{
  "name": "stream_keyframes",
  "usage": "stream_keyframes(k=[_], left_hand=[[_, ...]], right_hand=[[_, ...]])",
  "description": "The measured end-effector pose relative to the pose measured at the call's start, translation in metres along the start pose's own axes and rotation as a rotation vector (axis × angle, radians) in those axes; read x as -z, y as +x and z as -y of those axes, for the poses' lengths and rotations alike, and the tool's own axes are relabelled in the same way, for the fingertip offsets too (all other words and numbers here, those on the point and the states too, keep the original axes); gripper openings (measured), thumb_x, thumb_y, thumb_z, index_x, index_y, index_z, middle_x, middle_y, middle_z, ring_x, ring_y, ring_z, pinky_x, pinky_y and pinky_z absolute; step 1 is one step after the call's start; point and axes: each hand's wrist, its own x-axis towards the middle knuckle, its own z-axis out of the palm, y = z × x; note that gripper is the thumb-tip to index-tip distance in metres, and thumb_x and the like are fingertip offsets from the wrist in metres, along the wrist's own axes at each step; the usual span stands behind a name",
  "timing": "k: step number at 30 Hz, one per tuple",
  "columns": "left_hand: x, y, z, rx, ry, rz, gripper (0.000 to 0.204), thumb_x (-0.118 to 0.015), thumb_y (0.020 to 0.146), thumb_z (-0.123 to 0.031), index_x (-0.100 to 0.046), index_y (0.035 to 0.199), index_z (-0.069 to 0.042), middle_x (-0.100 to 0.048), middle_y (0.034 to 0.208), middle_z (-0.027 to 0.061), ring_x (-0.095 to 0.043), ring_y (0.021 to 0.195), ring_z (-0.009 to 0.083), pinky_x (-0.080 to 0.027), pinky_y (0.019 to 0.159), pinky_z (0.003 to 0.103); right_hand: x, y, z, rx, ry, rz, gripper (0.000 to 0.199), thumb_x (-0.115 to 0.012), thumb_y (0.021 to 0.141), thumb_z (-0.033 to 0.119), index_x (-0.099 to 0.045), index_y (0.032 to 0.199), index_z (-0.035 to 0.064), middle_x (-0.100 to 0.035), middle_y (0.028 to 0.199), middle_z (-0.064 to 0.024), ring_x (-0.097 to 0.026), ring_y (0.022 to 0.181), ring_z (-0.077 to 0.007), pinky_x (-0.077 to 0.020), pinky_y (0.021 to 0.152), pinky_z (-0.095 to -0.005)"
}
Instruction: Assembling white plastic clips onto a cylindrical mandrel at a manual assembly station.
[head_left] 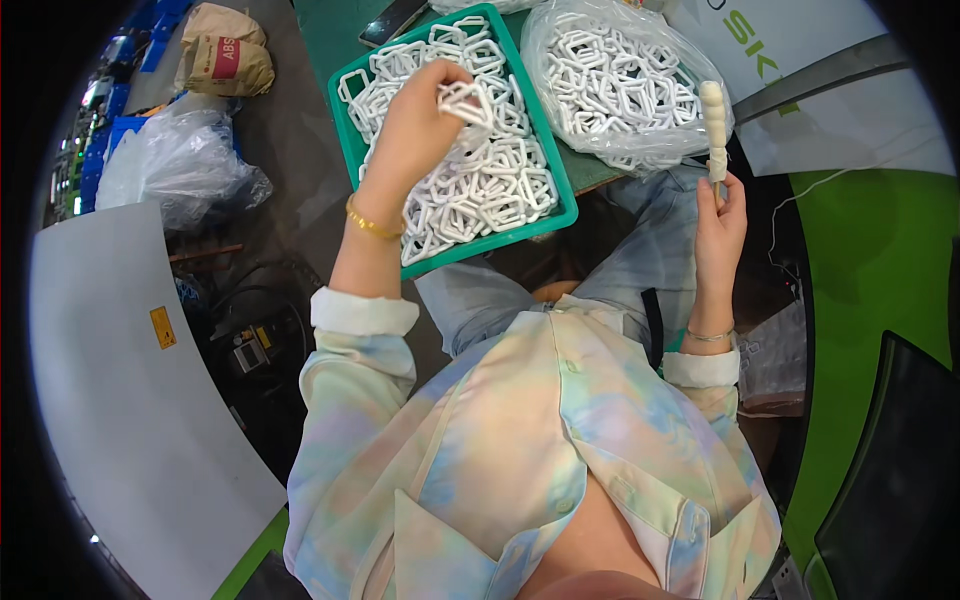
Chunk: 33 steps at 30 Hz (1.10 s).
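My left hand (pixel 415 130) is raised over a green plastic basket (pixel 565 212). Its fingers are closed on a small white plastic frame piece (pixel 467 104), partly hidden by the hand. Many similar white plastic frame pieces (pixel 480 205) fill the basket in a loose heap. Off to the right, my right hand (pixel 721 235) grips the lower end of an upright cream-coloured stick tool (pixel 714 125). The tool's upper part is knobbly, with a pale wrapping below; I cannot tell its exact kind.
A clear plastic bag (pixel 540 75) of the same white pieces lies right of the basket on the green table (pixel 335 30). A phone-like dark device (pixel 393 20) rests at the far edge. Pale machine panels (pixel 130 400) flank me; a paper sack (pixel 225 50) stands far left.
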Motion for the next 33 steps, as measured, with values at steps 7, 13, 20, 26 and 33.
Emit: stream_keyframes(k=[7,13,20,26,33], left_hand=[[-0.024,-0.042,0.003,-0.387,0.632,0.273,0.027,-0.070,0.067,0.000,-0.070,0.090,-0.013,-0.062,0.108,0.0025,-0.053,0.111,0.0258,-0.039,0.093,0.042],[-0.020,-0.030,-0.003,-0.380,0.584,0.231,0.022,-0.070,0.072,-0.001,-0.070,0.092,-0.010,-0.065,0.101,0.0041,-0.059,0.103,0.0280,-0.043,0.091,0.042],[0.003,-0.024,0.000,0.121,-0.169,0.072,0.025,-0.059,0.086,0.002,-0.063,0.111,-0.001,-0.071,0.102,0.0101,-0.070,0.093,0.0214,-0.053,0.084,0.031],[-0.015,-0.031,-0.011,0.331,-0.607,-0.027,0.029,-0.057,0.091,0.003,-0.056,0.120,0.001,-0.069,0.106,0.0104,-0.066,0.095,0.0151,-0.053,0.084,0.027],[-0.057,-0.046,-0.031,0.185,-0.508,-0.111,0.015,-0.053,0.098,-0.002,-0.052,0.113,-0.001,-0.063,0.100,0.0072,-0.061,0.093,0.0112,-0.051,0.079,0.026]], right_hand=[[-0.012,0.004,0.008,-0.006,-0.043,0.043,0.022,-0.061,0.100,0.017,-0.055,0.116,0.0036,-0.043,0.071,0.0106,-0.031,0.061,0.0022,-0.0213,0.053,-0.0187],[-0.016,0.003,0.008,0.015,-0.004,0.051,0.022,-0.062,0.100,0.016,-0.055,0.117,0.0038,-0.045,0.073,0.0104,-0.031,0.061,0.0025,-0.0216,0.052,-0.0182],[-0.011,0.002,0.002,-0.005,-0.006,0.082,0.022,-0.061,0.100,0.015,-0.054,0.118,0.0036,-0.047,0.075,0.0102,-0.032,0.062,0.0024,-0.0225,0.053,-0.0181],[-0.044,-0.017,0.006,0.085,-0.062,0.303,0.025,-0.056,0.103,0.021,-0.061,0.119,0.0027,-0.054,0.084,0.0062,-0.042,0.073,-0.0014,-0.0343,0.064,-0.0187],[-0.088,-0.049,0.047,0.132,-0.094,0.529,0.030,-0.047,0.106,0.025,-0.064,0.114,0.0012,-0.051,0.078,0.0035,-0.043,0.072,-0.0065,-0.0384,0.065,-0.0241]])
